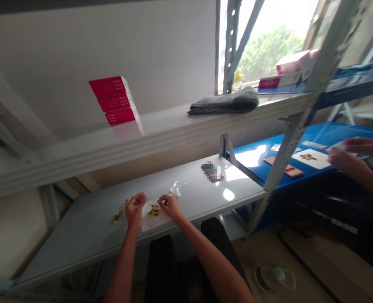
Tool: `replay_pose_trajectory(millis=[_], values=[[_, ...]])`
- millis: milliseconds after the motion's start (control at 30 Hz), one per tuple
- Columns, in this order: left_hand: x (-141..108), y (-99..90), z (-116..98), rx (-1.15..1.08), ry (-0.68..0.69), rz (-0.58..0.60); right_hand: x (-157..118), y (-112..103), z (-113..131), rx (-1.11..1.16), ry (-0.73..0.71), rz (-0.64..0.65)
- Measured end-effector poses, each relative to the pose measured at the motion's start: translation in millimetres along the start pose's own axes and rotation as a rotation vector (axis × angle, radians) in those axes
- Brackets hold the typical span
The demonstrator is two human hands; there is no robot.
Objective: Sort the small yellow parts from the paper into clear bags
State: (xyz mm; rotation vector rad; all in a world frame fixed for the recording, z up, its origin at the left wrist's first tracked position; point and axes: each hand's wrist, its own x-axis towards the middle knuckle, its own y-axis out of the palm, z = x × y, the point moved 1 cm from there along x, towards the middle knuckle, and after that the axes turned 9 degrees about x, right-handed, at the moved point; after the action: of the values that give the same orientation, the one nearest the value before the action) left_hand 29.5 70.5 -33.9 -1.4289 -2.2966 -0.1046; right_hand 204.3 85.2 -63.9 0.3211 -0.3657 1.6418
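Plastic bag [155, 221] lies on the gray table [79, 240]. My left hand [135, 209] and right hand [168, 206] each pinch its edge between fingertips.

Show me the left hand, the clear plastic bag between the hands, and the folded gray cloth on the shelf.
Left hand [135, 209], head view, on the back of the hand.
Clear plastic bag [151, 222], head view, on its lower middle.
Folded gray cloth [224, 102], head view, on its middle.

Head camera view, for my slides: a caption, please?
Left hand and right hand at a clear plastic bag of yellow parts on a grey table.
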Motion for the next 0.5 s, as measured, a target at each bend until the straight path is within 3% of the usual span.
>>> replay_pose_trajectory(millis=[300, 400, 500], values=[[-3, 3.5, -9, -0.113, -0.051, -0.017, 2, -2, 1, 0.051, 0.021, 0.009], [-13, -0.8, -5, -0.039, -0.051, -0.010, 3, -3, -2, 0.048, 0.031, -0.031], [-25, -4.6, 5, 0.114, -0.034, 0.083, 4, -3, -3, 0.023, 0.001, -0.053]])
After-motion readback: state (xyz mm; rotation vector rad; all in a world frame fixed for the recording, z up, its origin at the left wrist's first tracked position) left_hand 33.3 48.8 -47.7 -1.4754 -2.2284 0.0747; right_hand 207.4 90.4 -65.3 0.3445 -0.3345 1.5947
